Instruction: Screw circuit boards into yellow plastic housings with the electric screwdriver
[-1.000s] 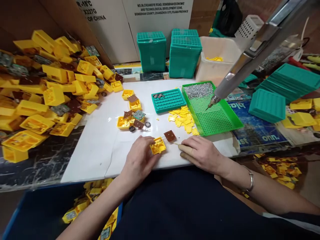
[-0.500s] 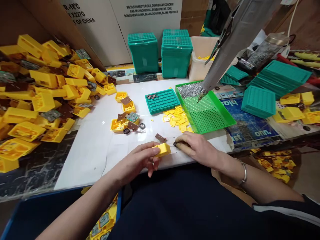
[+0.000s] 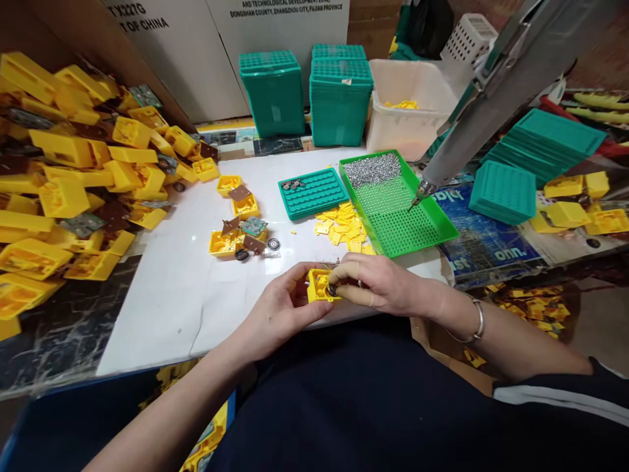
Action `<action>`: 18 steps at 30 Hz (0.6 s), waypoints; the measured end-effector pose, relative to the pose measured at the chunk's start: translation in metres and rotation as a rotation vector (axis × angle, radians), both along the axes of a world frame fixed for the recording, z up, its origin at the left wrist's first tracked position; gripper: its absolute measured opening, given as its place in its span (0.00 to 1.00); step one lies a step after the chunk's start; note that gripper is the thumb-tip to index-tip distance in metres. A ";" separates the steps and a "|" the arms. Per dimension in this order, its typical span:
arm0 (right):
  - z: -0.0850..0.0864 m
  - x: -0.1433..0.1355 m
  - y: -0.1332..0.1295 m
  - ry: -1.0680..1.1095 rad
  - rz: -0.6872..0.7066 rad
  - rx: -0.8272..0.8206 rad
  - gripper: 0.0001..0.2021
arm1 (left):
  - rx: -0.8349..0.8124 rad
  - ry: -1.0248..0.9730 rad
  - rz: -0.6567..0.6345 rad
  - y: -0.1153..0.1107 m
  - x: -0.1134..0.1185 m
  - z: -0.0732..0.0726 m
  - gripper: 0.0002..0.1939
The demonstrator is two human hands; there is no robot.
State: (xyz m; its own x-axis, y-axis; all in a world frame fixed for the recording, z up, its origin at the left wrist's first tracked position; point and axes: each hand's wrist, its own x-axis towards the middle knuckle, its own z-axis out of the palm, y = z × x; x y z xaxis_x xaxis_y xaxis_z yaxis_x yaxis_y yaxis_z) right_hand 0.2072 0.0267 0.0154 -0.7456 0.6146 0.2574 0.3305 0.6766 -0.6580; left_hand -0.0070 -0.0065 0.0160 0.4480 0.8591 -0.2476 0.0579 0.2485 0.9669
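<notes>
My left hand (image 3: 289,305) grips a small yellow housing (image 3: 317,286) near the front edge of the white work surface, its open side facing up. At the housing's right side, my right hand (image 3: 371,282), with covers on some fingertips, pinches a small dark round part (image 3: 333,289) against the inside. Wires show beside that part, and the covered fingers partly hide it. Beyond the hands lies a pile of flat yellow pieces (image 3: 344,226). Left of them sit open yellow housings (image 3: 223,242) with brown plates, a circuit board (image 3: 253,226) and a black round part (image 3: 273,244).
A green tray (image 3: 445,226) of screws stands behind my right hand, under a hanging screwdriver (image 3: 442,157). A teal tray (image 3: 314,196) holds small dark parts. Yellow housings (image 3: 63,203) heap up at left. Teal stacks (image 3: 272,98) and a white bin (image 3: 407,124) stand behind.
The yellow housing has turned so its open side faces up. My right hand has brought the dark round part from the table to the housing. The view has shifted slightly.
</notes>
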 end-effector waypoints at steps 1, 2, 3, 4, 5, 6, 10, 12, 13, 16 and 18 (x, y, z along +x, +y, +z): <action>0.003 0.001 0.002 -0.061 0.051 0.083 0.08 | 0.001 -0.010 -0.013 0.000 0.000 -0.001 0.21; 0.007 0.001 0.003 -0.128 0.089 0.137 0.09 | -0.004 -0.018 -0.026 0.000 0.000 -0.001 0.21; 0.011 0.000 0.004 -0.196 0.116 0.171 0.10 | -0.018 -0.027 -0.038 0.000 0.001 -0.001 0.22; 0.016 -0.002 0.005 -0.262 0.138 0.189 0.10 | -0.040 -0.039 -0.045 -0.001 0.002 -0.001 0.22; 0.022 -0.004 0.006 -0.321 0.153 0.197 0.10 | -0.064 -0.054 -0.047 -0.001 0.003 0.000 0.21; 0.026 -0.007 0.007 -0.373 0.158 0.199 0.10 | -0.088 -0.074 -0.045 -0.001 0.004 0.001 0.21; 0.037 -0.019 0.007 -0.488 0.045 0.219 0.08 | -0.102 -0.151 0.023 0.001 0.009 0.001 0.20; 0.036 -0.023 0.008 -0.488 -0.011 0.237 0.08 | -0.073 -0.172 0.100 0.004 0.010 -0.002 0.20; 0.035 -0.023 0.008 -0.466 -0.017 0.235 0.08 | -0.073 -0.185 0.136 0.006 0.011 -0.005 0.20; 0.028 -0.019 0.008 -0.347 0.004 0.173 0.10 | -0.121 -0.251 0.197 0.010 0.011 -0.013 0.20; 0.022 -0.015 0.007 -0.269 -0.001 0.125 0.12 | -0.125 -0.285 0.216 0.010 0.011 -0.017 0.21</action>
